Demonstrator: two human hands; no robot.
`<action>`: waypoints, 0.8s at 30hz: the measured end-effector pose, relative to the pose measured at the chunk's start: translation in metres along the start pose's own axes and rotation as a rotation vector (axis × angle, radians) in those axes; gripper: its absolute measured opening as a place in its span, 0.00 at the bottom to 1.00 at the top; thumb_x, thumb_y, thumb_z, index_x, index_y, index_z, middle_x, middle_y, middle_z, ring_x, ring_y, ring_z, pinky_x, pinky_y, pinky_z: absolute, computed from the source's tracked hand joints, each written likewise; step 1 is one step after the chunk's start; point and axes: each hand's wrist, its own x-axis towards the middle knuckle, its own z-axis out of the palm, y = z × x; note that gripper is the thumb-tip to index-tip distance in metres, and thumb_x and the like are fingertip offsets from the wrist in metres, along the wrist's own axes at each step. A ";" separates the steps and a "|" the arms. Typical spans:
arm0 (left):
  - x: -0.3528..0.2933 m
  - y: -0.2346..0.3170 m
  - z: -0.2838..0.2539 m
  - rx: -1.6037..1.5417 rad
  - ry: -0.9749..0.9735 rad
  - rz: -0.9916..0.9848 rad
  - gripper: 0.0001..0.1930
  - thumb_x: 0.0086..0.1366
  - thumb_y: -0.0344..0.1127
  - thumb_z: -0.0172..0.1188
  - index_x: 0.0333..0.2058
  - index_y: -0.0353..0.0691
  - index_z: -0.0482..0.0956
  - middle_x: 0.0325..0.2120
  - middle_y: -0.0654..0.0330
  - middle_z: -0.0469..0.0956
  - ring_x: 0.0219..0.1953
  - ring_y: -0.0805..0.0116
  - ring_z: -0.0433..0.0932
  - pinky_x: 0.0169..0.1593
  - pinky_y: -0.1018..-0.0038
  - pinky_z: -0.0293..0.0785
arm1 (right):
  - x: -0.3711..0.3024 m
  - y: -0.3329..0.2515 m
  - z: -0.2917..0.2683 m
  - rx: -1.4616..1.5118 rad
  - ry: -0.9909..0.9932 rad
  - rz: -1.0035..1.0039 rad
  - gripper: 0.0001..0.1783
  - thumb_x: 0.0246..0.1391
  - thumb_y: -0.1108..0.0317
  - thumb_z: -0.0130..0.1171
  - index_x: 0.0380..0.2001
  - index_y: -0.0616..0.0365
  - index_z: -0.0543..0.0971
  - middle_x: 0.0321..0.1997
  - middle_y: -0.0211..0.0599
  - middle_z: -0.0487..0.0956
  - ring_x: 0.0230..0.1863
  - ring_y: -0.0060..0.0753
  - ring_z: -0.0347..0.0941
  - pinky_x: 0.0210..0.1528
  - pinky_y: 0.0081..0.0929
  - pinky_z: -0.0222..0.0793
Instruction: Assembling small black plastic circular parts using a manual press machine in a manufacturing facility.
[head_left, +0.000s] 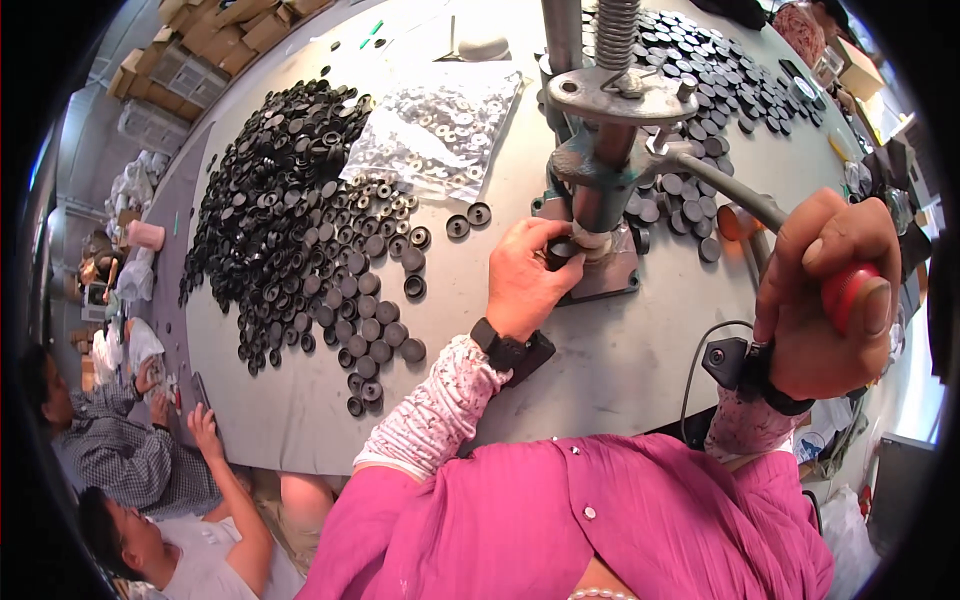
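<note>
A grey hand press (603,150) stands on the grey table (600,350). My left hand (527,278) pinches a small black round cap (562,250) under the press ram, on the press base. My right hand (825,295) is closed around the red knob (850,290) at the end of the press lever (720,185). A large heap of black caps (290,210) lies to the left of my left hand. More black caps (710,80) are spread behind and to the right of the press.
A clear bag of pale ring-shaped parts (440,125) lies behind the left heap. Two people (150,480) sit low at the table's left edge. Cardboard boxes (230,30) are stacked at the far left. Clutter lines the right edge.
</note>
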 end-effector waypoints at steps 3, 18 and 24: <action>0.000 -0.011 0.010 -0.011 0.052 0.035 0.21 0.53 0.25 0.75 0.48 0.37 0.85 0.38 0.66 0.81 0.32 0.80 0.73 0.35 0.82 0.70 | -0.001 0.000 0.000 -0.040 0.001 -0.049 0.30 0.65 0.39 0.51 0.33 0.61 0.69 0.23 0.45 0.68 0.06 0.22 0.52 0.07 0.18 0.52; 0.002 0.010 0.024 0.000 0.141 0.049 0.29 0.47 0.31 0.80 0.50 0.40 0.82 0.42 0.61 0.80 0.35 0.67 0.78 0.42 0.71 0.77 | 0.001 0.004 0.000 -0.079 0.066 -0.050 0.30 0.64 0.40 0.52 0.33 0.61 0.69 0.22 0.45 0.68 0.07 0.22 0.53 0.07 0.18 0.52; 0.007 -0.012 0.029 -0.044 0.102 0.024 0.25 0.46 0.32 0.80 0.44 0.36 0.83 0.46 0.60 0.78 0.37 0.65 0.79 0.41 0.71 0.78 | -0.009 -0.005 0.008 -0.009 0.082 -0.019 0.31 0.63 0.41 0.58 0.29 0.64 0.72 0.25 0.35 0.66 0.18 0.25 0.66 0.11 0.18 0.55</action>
